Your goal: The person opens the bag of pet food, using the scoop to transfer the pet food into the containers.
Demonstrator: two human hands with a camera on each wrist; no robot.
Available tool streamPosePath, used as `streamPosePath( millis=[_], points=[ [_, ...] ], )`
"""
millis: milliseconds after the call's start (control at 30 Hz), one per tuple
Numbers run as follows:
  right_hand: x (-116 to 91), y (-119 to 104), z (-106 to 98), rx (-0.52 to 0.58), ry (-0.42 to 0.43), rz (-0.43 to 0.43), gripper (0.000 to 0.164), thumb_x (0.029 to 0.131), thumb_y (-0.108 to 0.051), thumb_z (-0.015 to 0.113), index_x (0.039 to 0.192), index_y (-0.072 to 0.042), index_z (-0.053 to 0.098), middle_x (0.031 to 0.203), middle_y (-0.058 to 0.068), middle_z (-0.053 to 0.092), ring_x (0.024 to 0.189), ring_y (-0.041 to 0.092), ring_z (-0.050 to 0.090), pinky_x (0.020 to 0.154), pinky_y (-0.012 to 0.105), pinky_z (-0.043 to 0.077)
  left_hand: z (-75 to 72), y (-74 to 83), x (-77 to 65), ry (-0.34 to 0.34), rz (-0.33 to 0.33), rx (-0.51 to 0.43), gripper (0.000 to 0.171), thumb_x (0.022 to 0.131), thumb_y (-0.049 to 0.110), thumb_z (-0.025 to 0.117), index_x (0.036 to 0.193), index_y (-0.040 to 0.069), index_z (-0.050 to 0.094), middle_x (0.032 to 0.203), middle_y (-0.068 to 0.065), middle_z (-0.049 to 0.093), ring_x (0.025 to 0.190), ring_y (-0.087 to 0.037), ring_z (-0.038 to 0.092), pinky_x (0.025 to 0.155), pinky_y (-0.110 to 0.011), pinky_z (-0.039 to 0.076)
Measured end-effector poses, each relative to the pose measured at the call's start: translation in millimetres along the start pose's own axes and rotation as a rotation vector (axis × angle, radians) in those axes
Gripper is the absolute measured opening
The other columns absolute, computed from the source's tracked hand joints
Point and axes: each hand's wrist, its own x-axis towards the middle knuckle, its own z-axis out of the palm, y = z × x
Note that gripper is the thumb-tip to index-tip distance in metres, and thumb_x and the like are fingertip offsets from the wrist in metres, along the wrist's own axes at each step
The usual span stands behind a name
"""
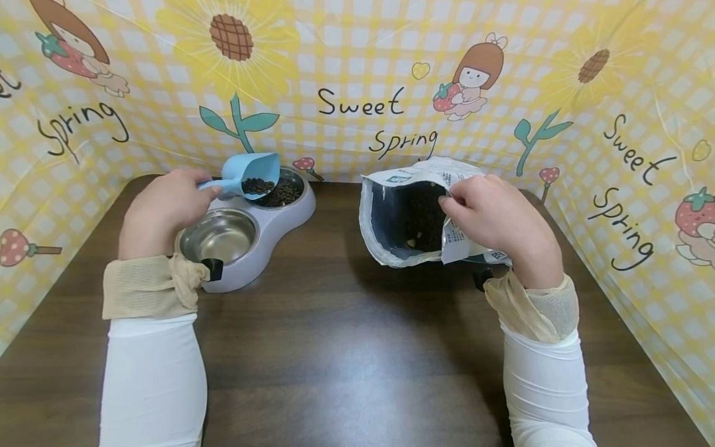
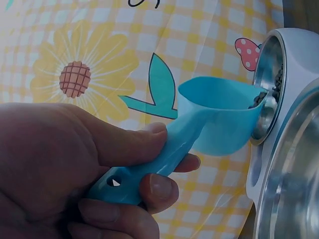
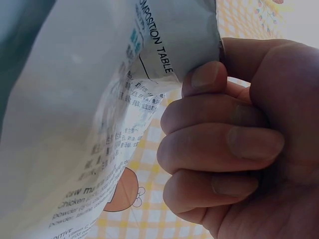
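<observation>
My left hand (image 1: 167, 205) grips the handle of a light blue scoop (image 1: 231, 171). Dark kibble (image 1: 258, 186) lies in the scoop, which is tilted over the far bowl (image 1: 301, 180) of a double pet feeder (image 1: 268, 239). Kibble also covers the bottom of that far bowl. In the left wrist view the scoop's lip (image 2: 261, 97) is at the bowl's rim. My right hand (image 1: 497, 217) pinches the edge of a pet food bag (image 1: 382, 251), whose mouth gapes toward me with dark kibble inside. Curled fingers (image 3: 219, 144) show in the right wrist view.
The near steel bowl (image 1: 220, 236) of the feeder holds no kibble. Both feeder and bag are on a dark wooden table (image 1: 335, 347). A yellow checked cloth (image 1: 346, 56) with printed flowers stands behind and along both sides.
</observation>
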Motion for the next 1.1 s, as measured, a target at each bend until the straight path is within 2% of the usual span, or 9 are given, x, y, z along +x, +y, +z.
streamPosePath(
  millis=[267, 533, 700, 967, 1100],
  points=[
    [0.3, 0.3, 0.2, -0.003, 0.0, -0.002, 0.047, 0.098, -0.022, 0.05, 0.053, -0.011, 0.046, 0.048, 0.001, 0.036, 0.042, 0.019, 0.039, 0.045, 0.031, 0.033, 0.0, 4.0, -1.3, 0.014, -0.016, 0.025, 0.038, 0.104, 0.033, 0.043, 0.122, 0.003, 0.056, 0.104, -0.028, 0.056, 0.087, -0.041, 0.049, 0.065, -0.049, 0.041],
    [0.3, 1.1, 0.5, -0.007, 0.007, -0.012, 0.047, 0.098, -0.022, 0.05, 0.053, -0.011, 0.046, 0.048, 0.0, 0.035, 0.042, 0.019, 0.038, 0.045, 0.031, 0.032, -3.0, 4.1, -6.1, 0.07, -0.041, 0.053, 0.041, 0.103, 0.039, 0.043, 0.125, 0.007, 0.058, 0.1, -0.027, 0.058, 0.084, -0.042, 0.05, 0.06, -0.048, 0.04],
    [0.0, 1.4, 0.5, -0.006, 0.007, -0.011, 0.047, 0.098, -0.022, 0.05, 0.053, -0.011, 0.046, 0.048, 0.0, 0.035, 0.042, 0.019, 0.038, 0.045, 0.03, 0.032, -3.8, 8.5, -6.4, 0.05, -0.039, 0.047, 0.044, 0.104, 0.037, 0.042, 0.131, 0.005, 0.055, 0.104, -0.028, 0.057, 0.083, -0.04, 0.05, 0.058, -0.045, 0.039],
    [0.0, 1.4, 0.6, -0.003, 0.007, -0.008, 0.047, 0.098, -0.022, 0.051, 0.053, -0.011, 0.046, 0.048, 0.0, 0.035, 0.042, 0.018, 0.038, 0.045, 0.03, 0.032, -3.6, 9.3, -4.3, 0.113, -0.042, 0.066, 0.04, 0.104, 0.038, 0.043, 0.121, 0.005, 0.058, 0.1, -0.028, 0.058, 0.084, -0.044, 0.049, 0.059, -0.049, 0.04],
    [0.0, 1.4, 0.6, -0.003, 0.006, -0.007, 0.047, 0.098, -0.022, 0.051, 0.053, -0.011, 0.046, 0.048, 0.0, 0.035, 0.042, 0.018, 0.039, 0.045, 0.03, 0.032, 0.0, 7.2, -1.5, 0.115, -0.029, 0.081, 0.036, 0.103, 0.033, 0.046, 0.119, 0.003, 0.058, 0.097, -0.028, 0.059, 0.078, -0.041, 0.051, 0.056, -0.047, 0.04]
  ],
)
